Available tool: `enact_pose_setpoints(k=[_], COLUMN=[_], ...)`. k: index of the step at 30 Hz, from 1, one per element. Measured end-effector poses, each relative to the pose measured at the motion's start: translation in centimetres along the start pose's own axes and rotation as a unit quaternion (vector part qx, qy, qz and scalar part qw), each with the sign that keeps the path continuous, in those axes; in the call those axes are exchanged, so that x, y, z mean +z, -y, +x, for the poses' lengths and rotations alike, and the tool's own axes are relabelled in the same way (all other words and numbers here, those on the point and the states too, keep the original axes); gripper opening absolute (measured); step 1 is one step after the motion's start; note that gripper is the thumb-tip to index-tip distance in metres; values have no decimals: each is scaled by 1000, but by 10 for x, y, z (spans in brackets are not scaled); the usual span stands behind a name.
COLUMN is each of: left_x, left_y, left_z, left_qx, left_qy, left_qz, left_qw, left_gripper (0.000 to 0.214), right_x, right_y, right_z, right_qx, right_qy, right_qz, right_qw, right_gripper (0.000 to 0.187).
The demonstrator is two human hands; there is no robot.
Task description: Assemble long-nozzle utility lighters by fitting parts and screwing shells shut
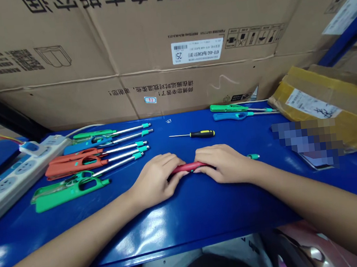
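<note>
Both of my hands grip a red long-reach lighter (189,166) just above the blue table. My left hand (157,178) wraps round its left end, fingers closed. Round the other end closes my right hand (221,163), and the lighter's green-capped tip (253,157) sticks out past it. Most of the handle is hidden under my fingers. Beyond my hands lies a screwdriver (201,134) with a black and yellow handle, its shaft pointing left. To my left lie several more long lighters: green (60,197), orange-red (73,165) and blue (87,145), their metal tubes pointing right.
A white power strip (13,176) with a plug runs along the left. At the back right are a green lighter (227,108) and a blue lighter (230,115), beside a yellow-taped box (331,100). A large cardboard box (142,35) walls off the back of the blue table (163,228).
</note>
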State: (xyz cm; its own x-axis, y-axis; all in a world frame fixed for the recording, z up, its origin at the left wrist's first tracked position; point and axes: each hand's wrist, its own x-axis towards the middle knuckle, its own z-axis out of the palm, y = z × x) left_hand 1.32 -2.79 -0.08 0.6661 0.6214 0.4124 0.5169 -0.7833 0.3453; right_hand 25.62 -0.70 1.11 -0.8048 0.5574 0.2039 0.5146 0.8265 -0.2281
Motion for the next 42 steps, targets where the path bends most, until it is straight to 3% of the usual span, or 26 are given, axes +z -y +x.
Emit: enact_pose_setpoints(k=[11,15,22,28,31,34,39,42], left_x=[-8,-7,-2,-6,-6,-4,1,2], left_y=[8,11,5,-3,-3,-1,0,0], left_z=[1,0,2,2,3,4,3,1], left_qx=[-52,-81,-36,-101,-159,-188,-146,-133], left_qy=[-12,-20,17,55,54,42,-14,-29], left_qz=[-60,-78,-103,-115,-131,-165,-186,-176], left_qw=[997,993,994,987,977,967,972,975], left_gripper=[33,30,27,37,45,35,25,25], right_x=[-3,-5,6,8,7,7,8,5], right_y=[-10,-10,2,4,3,2,3,4], right_z=[-1,-2,0,0,2,2,1,0], right_qx=[-12,-1,-28,-38,-21,-7,-5,40], right_qy=[-63,-63,-75,-123,-111,-86,-52,-32], right_qz=[-31,-3,27,2,9,26,15,20], right_qw=[997,998,996,992,994,996,998,998], right_gripper=[21,20,22,19,21,21,34,25])
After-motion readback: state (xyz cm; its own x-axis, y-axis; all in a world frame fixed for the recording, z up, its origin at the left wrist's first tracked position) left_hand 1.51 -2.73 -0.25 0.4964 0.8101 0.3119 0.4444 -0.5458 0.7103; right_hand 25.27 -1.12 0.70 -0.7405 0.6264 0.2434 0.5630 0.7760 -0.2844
